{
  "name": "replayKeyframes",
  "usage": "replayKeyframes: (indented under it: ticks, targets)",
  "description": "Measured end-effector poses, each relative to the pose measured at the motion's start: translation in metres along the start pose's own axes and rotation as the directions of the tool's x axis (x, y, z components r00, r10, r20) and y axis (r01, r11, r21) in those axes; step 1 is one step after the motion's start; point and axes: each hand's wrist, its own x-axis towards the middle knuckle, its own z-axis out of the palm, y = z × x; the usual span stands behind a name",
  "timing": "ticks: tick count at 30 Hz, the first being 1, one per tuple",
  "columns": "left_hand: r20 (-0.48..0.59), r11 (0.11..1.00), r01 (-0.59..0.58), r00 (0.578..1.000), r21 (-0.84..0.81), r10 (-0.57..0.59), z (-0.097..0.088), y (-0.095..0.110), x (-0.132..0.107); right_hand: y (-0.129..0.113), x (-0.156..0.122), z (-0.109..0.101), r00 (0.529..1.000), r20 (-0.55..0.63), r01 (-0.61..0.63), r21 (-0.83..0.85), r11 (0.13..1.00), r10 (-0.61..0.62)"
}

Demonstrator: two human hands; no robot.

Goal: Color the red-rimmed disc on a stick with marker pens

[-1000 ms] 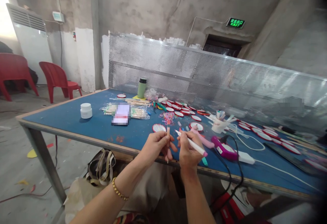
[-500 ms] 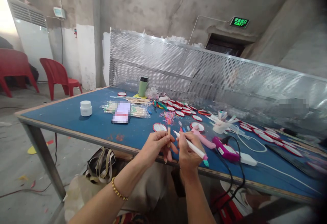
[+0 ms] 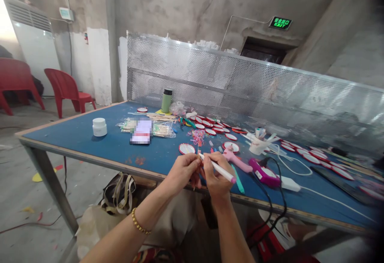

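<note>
My left hand (image 3: 182, 171) is closed on a thin wooden craft stick (image 3: 199, 145) held upright, its top end coloured orange-red. In my right hand (image 3: 216, 179) is a white marker pen (image 3: 222, 170) with a pink rear end. The pen's tip meets the stick near my left fingertips, where fingers partly hide the contact. Just behind my left hand lies a white disc with a red rim (image 3: 186, 148). A teal marker (image 3: 239, 180) rests to the right of my right hand, close to a pink glue gun (image 3: 240, 161).
White jar (image 3: 99, 127), phone (image 3: 141, 131) on bagged sticks, green bottle (image 3: 167, 101) and several red-rimmed discs (image 3: 210, 132) lie on the blue table (image 3: 72, 135). At right are a pen cup (image 3: 258, 145), purple device (image 3: 264, 173) and cables. A perforated metal screen (image 3: 186, 71) stands behind.
My right hand has brought the pen leftward until its tip meets the stick. More of the teal marker now shows. My left hand stays nearly in place.
</note>
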Motion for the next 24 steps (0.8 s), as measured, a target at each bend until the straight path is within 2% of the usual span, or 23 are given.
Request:
replayKeyframes:
  ticks: [8, 14, 21, 24]
  targets:
    - [-0.016, 1.0, 0.005, 1.0, 0.019, -0.005, 0.0016, 0.0015, -0.0011, -0.0033, 0.0018, -0.0004, 1.0, 0.025, -0.017, -0.044, 0.999, 0.018]
    - [-0.019, 1.0, 0.007, 1.0, 0.018, -0.007, 0.0017, 0.0025, -0.0017, -0.0005, -0.0003, -0.001, 0.999, -0.033, -0.022, -0.036, 0.999, 0.021]
    - [-0.005, 1.0, -0.006, 1.0, 0.023, 0.007, 0.0014, 0.0018, -0.0014, -0.0017, 0.0003, 0.0001, 1.0, 0.022, -0.008, -0.024, 1.0, 0.009]
    - [-0.012, 1.0, 0.005, 1.0, 0.026, -0.004, 0.0017, 0.0032, -0.0021, -0.0008, -0.0003, -0.0001, 1.0, -0.018, -0.017, -0.023, 1.0, 0.017]
